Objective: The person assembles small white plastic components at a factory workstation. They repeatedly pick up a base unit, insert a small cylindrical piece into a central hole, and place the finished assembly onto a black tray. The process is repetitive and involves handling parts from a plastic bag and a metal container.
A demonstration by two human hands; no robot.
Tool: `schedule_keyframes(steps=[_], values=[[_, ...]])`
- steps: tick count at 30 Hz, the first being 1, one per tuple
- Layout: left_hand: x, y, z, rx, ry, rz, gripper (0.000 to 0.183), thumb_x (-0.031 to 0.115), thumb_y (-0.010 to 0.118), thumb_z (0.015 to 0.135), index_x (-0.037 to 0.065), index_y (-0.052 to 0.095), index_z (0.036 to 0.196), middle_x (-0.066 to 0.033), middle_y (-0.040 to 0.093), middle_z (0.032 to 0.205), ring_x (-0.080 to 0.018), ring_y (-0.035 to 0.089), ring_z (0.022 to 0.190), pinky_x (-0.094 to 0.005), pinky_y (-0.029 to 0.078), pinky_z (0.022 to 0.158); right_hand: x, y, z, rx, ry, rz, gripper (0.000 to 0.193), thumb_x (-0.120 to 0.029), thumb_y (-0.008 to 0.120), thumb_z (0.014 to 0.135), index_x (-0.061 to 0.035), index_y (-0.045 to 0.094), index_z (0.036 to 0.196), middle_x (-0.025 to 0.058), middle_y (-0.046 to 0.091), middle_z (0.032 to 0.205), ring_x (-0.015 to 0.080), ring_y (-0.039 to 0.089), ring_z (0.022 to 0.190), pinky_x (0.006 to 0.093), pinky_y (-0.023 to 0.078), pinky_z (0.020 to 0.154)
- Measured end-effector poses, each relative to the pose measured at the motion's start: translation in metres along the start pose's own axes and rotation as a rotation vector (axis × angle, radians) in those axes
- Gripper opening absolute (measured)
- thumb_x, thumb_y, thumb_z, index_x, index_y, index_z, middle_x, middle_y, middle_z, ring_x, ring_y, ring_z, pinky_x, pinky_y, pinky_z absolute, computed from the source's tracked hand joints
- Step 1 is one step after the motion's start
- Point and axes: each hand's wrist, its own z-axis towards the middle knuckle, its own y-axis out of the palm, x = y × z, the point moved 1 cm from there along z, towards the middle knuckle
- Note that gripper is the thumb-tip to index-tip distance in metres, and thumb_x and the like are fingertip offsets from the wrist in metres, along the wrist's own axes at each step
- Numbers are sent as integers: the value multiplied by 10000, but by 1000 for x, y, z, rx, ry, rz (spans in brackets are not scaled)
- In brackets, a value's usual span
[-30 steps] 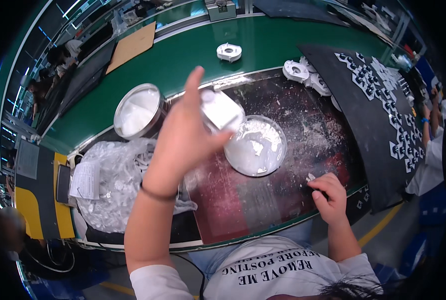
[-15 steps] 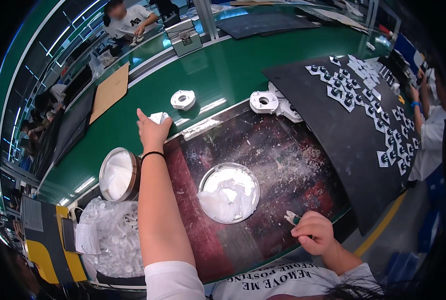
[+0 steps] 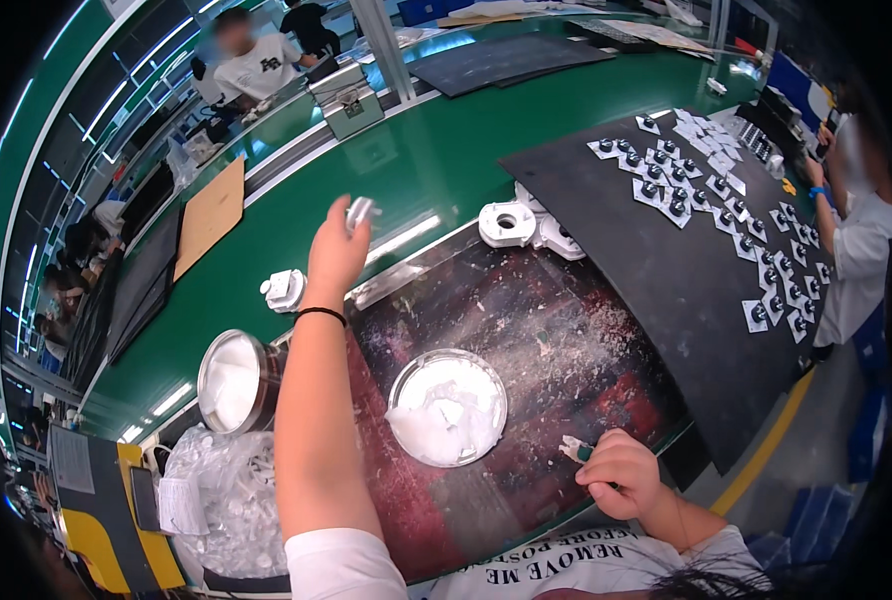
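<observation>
My left hand (image 3: 336, 255) reaches far out over the green belt, its fingers closed around a white ring-shaped housing (image 3: 362, 212). A second white housing (image 3: 284, 290) sits on the belt just left of my left wrist. At the lower right, my right hand (image 3: 621, 475) pinches a small green-handled tool (image 3: 574, 449) whose tip is coated in white paste; its exact kind is unclear. Between my arms, a round metal lid (image 3: 499, 408) with white paste on it lies on the stained dark board (image 3: 566, 340).
An open tin of white paste (image 3: 234, 385) and a clear bag of parts (image 3: 221, 490) stand left of my forearm. White housings (image 3: 507, 224) touch a black sheet (image 3: 656, 300) bearing several small white pieces. Co-workers (image 3: 256, 65) are beyond the belt and at right.
My left hand has let go of one white housing, now left of my wrist, and moved right to take the other. My right hand has barely moved. The view has shifted slightly.
</observation>
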Motion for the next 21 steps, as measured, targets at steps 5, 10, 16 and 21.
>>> schedule_keyframes(steps=[5,10,16,21], values=[[44,-56,-62,-292,-3,-958,376,159,431,922,22,491,1267,-88,600,1081,-138,545,973,-262,422,859,0,2,-1,29,-27,-21,88,-53,627,720,-56,669,798,49,642,742,213,594,666,341,453,645],[44,-90,-168,-384,-120,-1125,429,118,407,914,34,400,1334,-82,514,1215,-151,509,1090,-277,417,919,-2,6,-2,54,1,-38,92,-44,619,717,-27,668,793,89,631,731,248,569,661,340,456,627],[13,-83,-294,-245,-521,-1318,559,13,455,882,96,269,1402,-102,427,1315,-213,481,1182,-367,447,959,-3,9,-8,49,48,-93,111,-47,621,721,-27,674,817,90,639,754,248,573,674,339,452,651],[-1,-78,-348,-60,-624,-1209,541,-2,448,899,52,249,1400,-138,415,1310,-214,495,1134,-307,441,927,-10,18,-6,-9,0,-182,106,-51,630,733,-35,672,829,80,637,750,252,580,697,345,453,658]])
